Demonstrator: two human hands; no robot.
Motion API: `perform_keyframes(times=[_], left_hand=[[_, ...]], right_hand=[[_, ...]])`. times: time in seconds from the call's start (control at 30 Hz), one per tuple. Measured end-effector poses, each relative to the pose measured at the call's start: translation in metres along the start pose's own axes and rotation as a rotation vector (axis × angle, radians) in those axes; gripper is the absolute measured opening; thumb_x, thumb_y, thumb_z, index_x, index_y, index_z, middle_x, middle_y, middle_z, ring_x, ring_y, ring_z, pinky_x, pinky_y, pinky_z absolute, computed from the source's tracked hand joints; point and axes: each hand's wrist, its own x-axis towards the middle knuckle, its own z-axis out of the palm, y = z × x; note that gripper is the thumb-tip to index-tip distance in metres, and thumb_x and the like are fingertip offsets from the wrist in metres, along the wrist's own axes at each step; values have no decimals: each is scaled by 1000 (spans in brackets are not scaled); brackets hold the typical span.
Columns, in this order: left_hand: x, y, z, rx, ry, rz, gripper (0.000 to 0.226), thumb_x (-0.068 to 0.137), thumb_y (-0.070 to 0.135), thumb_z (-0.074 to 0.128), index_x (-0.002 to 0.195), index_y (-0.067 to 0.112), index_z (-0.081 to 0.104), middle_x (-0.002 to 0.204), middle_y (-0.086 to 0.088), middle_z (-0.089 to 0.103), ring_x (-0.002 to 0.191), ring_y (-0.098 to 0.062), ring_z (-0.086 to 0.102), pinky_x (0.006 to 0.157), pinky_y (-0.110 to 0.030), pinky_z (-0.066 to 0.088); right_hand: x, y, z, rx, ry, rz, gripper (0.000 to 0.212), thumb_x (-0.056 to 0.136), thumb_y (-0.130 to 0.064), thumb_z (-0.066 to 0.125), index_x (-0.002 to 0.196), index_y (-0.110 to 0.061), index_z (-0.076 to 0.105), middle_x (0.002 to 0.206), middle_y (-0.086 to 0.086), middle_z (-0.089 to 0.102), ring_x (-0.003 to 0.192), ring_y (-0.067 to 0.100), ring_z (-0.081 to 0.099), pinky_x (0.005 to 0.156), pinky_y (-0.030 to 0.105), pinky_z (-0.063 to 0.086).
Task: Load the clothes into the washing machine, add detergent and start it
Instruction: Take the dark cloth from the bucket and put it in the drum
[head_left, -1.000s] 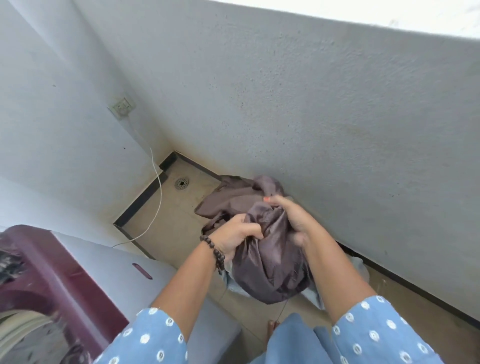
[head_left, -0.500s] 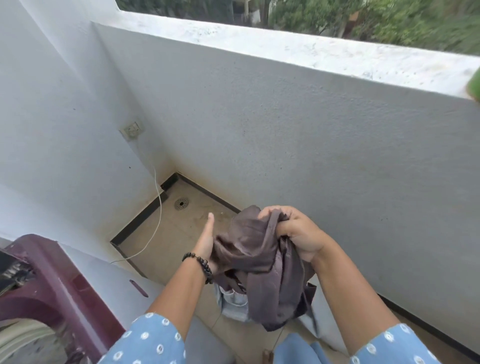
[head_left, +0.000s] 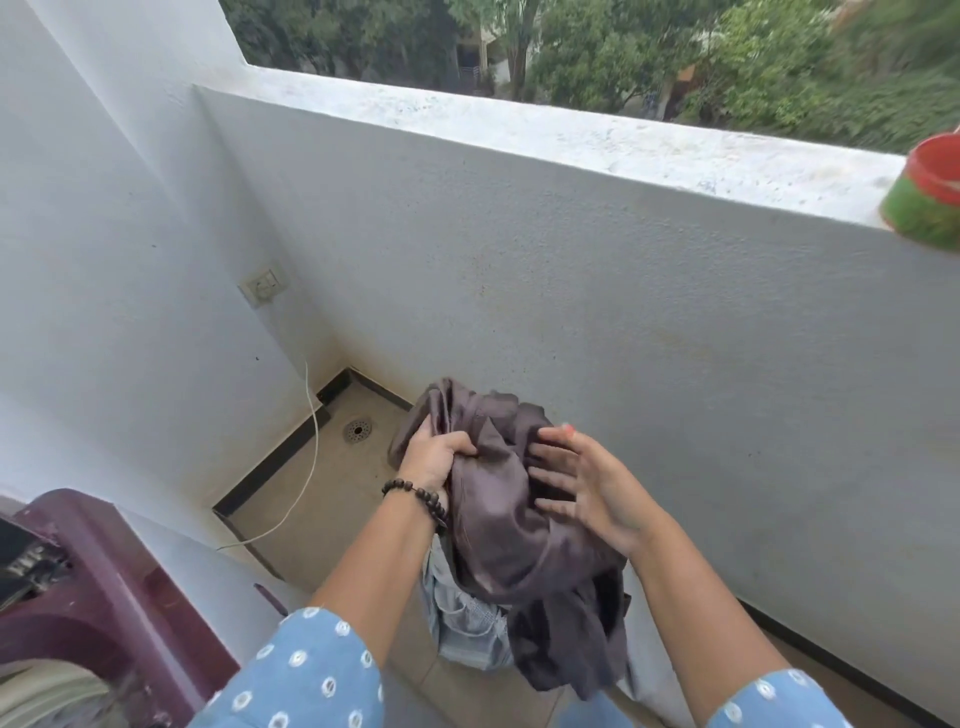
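- Brown-grey garment (head_left: 498, 499), bunched in front of the person, is clutched in the left hand (head_left: 431, 457), whose grip is closed on the cloth.
- Right hand (head_left: 587, 488) is spread open, touching the fabric; it should regather the hanging tail.
- Washing machine (head_left: 78, 582) sits lower left: carry the bundle over compactly.

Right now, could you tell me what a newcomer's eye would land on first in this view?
Centre frame, a dark brown garment bunched in mid-air: the left hand grips it, the right hand is open against it. At far right, a red-and-green container stands on the white parapet.
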Motion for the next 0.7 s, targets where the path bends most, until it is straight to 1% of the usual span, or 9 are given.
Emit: perform_keyframes(times=[0.1,0.17,0.23,0.3,0.37,0.43,0.5,0.6,0.7], left_hand=[[-12,1,3,77,-195,56,52,69,-34,40,99,1,65,100,-18,69,97,-35,64,95,-50,51],[-16,-3,1,218,-414,30,54,66,-36,42,94,2,68,91,-10,74,91,-27,68,86,-39,56],[-23,-9,-2,353,-661,-53,50,64,-28,52,94,6,72,88,-1,75,86,-15,71,83,-29,58],[-28,-11,-7,414,-812,-165,42,69,-15,59,97,11,75,94,-1,75,90,-14,71,89,-29,56],[-31,-5,-15,446,-892,-240,28,82,1,62,100,16,76,101,1,75,96,-14,69,92,-28,53],[-30,4,-23,551,-858,-266,26,84,32,70,106,20,74,107,3,73,101,-13,67,95,-31,52],[-26,11,-30,626,-654,-312,73,73,65,67,128,17,58,120,1,66,113,-18,60,107,-43,45],[-22,22,-31,407,-334,-221,95,70,68,52,150,23,26,147,-6,45,134,-27,44,109,-54,37],[-23,35,-20,190,-287,-79,84,76,72,58,143,24,40,137,-3,56,124,-23,55,98,-53,45]], right_hand=[[12,-2,-1,148,142,21,72,77,-66,54,136,-25,49,132,2,58,123,26,55,107,54,41],[18,-6,5,255,113,34,77,73,-64,68,133,-17,55,127,9,65,118,30,61,101,52,48],[24,-9,11,331,114,7,73,75,-40,80,133,-8,50,125,19,65,109,32,66,92,48,54],[27,-11,15,253,241,-80,46,84,-6,68,126,-5,50,113,23,67,86,30,71,71,39,60],[27,-13,17,212,304,-123,37,85,11,54,117,-7,59,98,21,70,75,31,71,65,39,61],[28,-13,16,183,324,-130,37,82,15,49,111,-5,62,92,22,70,76,35,69,76,48,59],[25,-15,15,131,332,-136,35,81,16,46,102,-5,64,85,19,71,75,33,68,76,45,58],[19,-21,16,38,266,-208,37,80,23,40,85,-4,65,69,8,72,66,25,67,62,30,57],[17,-23,25,-226,210,-327,40,78,26,42,82,-4,67,71,1,74,68,16,70,64,27,55]])
